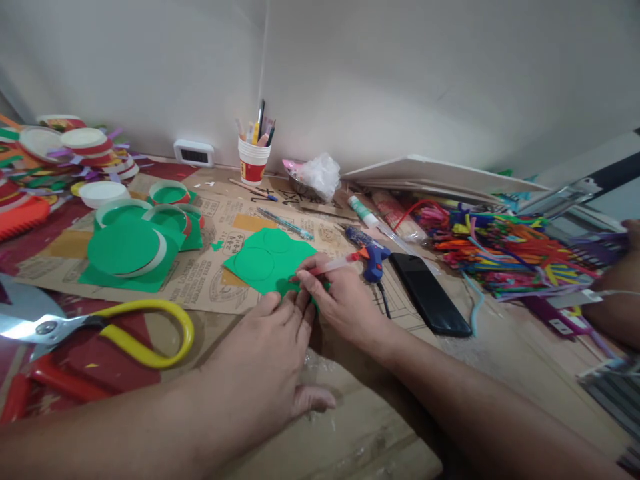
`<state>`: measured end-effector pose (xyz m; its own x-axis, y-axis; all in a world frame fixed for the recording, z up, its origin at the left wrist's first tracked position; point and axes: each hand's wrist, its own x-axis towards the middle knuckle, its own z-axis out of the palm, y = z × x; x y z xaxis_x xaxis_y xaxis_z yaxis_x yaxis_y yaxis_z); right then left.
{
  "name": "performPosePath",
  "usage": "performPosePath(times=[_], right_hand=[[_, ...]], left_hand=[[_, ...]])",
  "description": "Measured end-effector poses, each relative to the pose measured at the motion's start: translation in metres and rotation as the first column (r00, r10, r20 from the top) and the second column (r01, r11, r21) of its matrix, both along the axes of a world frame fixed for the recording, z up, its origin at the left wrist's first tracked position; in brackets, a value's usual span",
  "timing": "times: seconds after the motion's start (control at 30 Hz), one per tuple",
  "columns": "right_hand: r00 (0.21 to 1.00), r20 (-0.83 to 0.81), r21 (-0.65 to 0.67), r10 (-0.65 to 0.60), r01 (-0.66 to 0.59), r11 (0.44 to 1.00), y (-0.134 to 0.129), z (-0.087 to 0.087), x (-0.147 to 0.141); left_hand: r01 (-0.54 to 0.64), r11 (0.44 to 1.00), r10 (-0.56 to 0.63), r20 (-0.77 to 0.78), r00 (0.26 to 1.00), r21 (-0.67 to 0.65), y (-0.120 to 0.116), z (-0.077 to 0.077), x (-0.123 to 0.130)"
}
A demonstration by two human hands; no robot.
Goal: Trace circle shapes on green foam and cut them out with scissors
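My right hand [350, 303] is closed around a pen [333, 265] with a pale translucent barrel and a red end. Its tip points down at a green sheet [297, 250], which bears thin drawn circle outlines. My left hand [273, 350] lies flat at the near edge of that sheet, fingers touching it and thumb spread out. Beneath the sheet is printed brown cardboard [210, 293]. To the left, a green disc [125, 247] rests on a white ring, with more green pieces and paper rings around it. What the fingertips cover is hidden.
Large yellow-handled scissors [145, 333] and red handles [65, 383] lie at left. A blue glue gun [375, 260] and black phone [430, 293] are on the right, before a pile of coloured pipe cleaners [500, 247]. A cup of pens [254, 161] stands near the wall.
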<state>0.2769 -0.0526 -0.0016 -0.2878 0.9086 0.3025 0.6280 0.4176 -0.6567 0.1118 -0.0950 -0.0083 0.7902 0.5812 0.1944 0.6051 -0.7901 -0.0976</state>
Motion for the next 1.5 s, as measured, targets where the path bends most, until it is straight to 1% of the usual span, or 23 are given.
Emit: performPosePath(times=[0.17, 0.37, 0.9, 1.07, 1.33, 1.5], right_hand=[[1.0, 0.013, 0.007, 0.004, -0.005, 1.0, -0.0003, 0.0005, -0.0007], [1.0, 0.013, 0.008, 0.012, -0.013, 1.0, -0.0009, 0.0009, -0.0019], [0.999, -0.019, -0.026, 0.043, -0.044, 0.999, -0.0033, 0.0026, -0.0038], [0.998, -0.03, -0.038, 0.057, -0.059, 0.998, -0.004, 0.0027, -0.0042], [0.997, -0.025, -0.063, 0.072, -0.073, 0.995, -0.0051, 0.0049, -0.0047], [0.996, -0.028, -0.066, 0.086, -0.088, 0.994, -0.0052, 0.0055, -0.0044]], left_hand=[[0.004, 1.0, -0.004, 0.006, 1.0, 0.001, -0.0001, 0.0009, 0.0003], [-0.001, 1.0, 0.001, 0.005, 1.0, 0.001, 0.0002, -0.0019, 0.0006], [0.008, 1.0, -0.008, 0.019, 1.0, 0.02, -0.0006, 0.0004, 0.0009], [0.013, 1.0, -0.015, 0.045, 0.999, 0.027, 0.0002, 0.0006, 0.0008], [0.01, 1.0, -0.01, 0.016, 1.0, 0.017, 0.0005, 0.0006, 0.0011], [0.016, 1.0, -0.016, 0.029, 0.999, 0.017, 0.0008, 0.0001, 0.0004]])
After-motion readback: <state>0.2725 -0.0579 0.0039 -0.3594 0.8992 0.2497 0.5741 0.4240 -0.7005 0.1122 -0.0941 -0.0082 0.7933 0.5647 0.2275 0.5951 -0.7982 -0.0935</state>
